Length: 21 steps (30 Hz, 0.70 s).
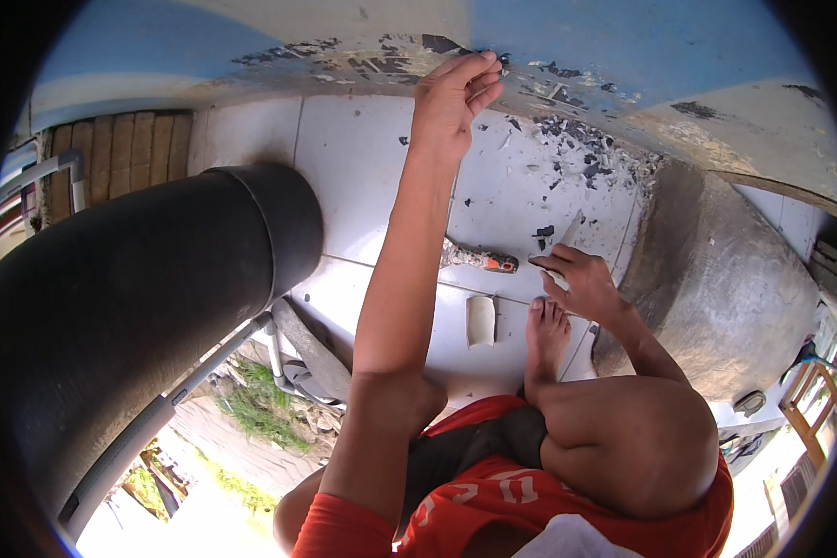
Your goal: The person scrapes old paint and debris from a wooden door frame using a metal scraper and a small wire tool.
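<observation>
My left hand [458,94] reaches up to a blue and grey painted wall [565,42] with peeling black patches. Its thumb and fingertips come together beside a black paint flake [503,61]; whether they grip it cannot be made out. Low over the tiles, my right hand [586,282] has its fingers closed around a thin, pale, blade-like tool [574,227], partly hidden by the fingers. Left of that hand, a tool with a paint-spattered, orange and black handle [487,260] lies on the floor, its other end behind my left forearm. A pale curved piece [480,321] lies nearer me.
Black paint chips [589,157] litter the white tiled floor [370,160] along the wall. A thick black cylinder [146,244] stands left, beside grey pipe railing [132,436]. On the right is a rounded grey concrete mass [732,279]. My bare foot [545,342] rests below my right hand.
</observation>
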{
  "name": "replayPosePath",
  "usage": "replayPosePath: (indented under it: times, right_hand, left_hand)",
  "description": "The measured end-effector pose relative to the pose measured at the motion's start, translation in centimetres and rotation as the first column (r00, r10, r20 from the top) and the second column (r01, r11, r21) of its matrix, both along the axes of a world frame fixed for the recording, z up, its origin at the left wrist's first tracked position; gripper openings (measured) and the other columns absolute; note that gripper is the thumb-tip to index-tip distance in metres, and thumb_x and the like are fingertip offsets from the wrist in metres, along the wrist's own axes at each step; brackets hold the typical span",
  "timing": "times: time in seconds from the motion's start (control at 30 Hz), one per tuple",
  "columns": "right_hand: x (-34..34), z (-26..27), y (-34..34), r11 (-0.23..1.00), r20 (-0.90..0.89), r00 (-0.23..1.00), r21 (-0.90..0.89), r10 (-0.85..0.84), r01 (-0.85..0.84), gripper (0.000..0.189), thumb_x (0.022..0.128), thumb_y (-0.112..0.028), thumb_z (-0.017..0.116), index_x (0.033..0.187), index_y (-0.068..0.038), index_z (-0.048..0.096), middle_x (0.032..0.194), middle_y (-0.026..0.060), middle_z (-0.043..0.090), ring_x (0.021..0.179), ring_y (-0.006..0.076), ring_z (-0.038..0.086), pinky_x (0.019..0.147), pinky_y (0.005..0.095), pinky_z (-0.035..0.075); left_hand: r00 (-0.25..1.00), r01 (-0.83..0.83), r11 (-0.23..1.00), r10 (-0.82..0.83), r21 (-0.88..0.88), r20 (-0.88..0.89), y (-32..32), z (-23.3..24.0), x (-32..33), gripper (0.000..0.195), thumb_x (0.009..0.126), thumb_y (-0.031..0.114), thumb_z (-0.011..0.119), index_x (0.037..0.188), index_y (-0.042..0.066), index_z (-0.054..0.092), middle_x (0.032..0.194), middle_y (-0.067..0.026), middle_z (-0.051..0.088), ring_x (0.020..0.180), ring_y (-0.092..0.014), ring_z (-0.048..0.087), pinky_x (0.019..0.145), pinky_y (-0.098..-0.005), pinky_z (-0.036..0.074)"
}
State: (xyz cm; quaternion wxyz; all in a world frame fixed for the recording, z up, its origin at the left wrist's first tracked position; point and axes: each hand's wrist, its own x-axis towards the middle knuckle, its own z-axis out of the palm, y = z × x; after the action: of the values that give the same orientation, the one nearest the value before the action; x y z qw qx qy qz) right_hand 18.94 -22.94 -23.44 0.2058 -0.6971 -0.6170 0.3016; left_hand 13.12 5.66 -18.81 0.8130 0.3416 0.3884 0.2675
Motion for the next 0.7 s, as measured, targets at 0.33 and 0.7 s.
replayPosePath:
  times: [0.33, 0.7]
  right_hand:
    - [-0.2, -0.7, 0.1, 0.999, 0.025, 1.0, 0.034, 0.013, -0.013, 0.034, 0.077, -0.019, 0.071, 0.111, -0.016, 0.069, 0.093, 0.0054, 0.06, 0.076, 0.0222, 0.066, 0.064, 0.0321, 0.056]
    - [-0.1, -0.6, -0.1, 1.0, 0.029, 1.0, 0.004, 0.007, -0.008, 0.034, 0.078, -0.019, 0.07, 0.112, -0.016, 0.069, 0.097, 0.0069, 0.062, 0.077, 0.0229, 0.067, 0.065, 0.0322, 0.056]
  left_hand:
    - [1.0, 0.002, 0.999, -0.002, 0.037, 0.0, -0.6, -0.1, -0.2, 0.02, 0.088, 0.015, 0.071, 0.101, 0.001, 0.065, 0.097, -0.0059, 0.065, 0.091, -0.014, 0.062, 0.09, -0.0303, 0.054]
    - [0.999, 0.025, 0.998, -0.022, -0.055, 0.048, 0.2, -0.4, -0.6, 0.023, 0.088, 0.016, 0.071, 0.103, -0.001, 0.064, 0.099, -0.0102, 0.066, 0.09, -0.016, 0.064, 0.089, -0.0348, 0.058]
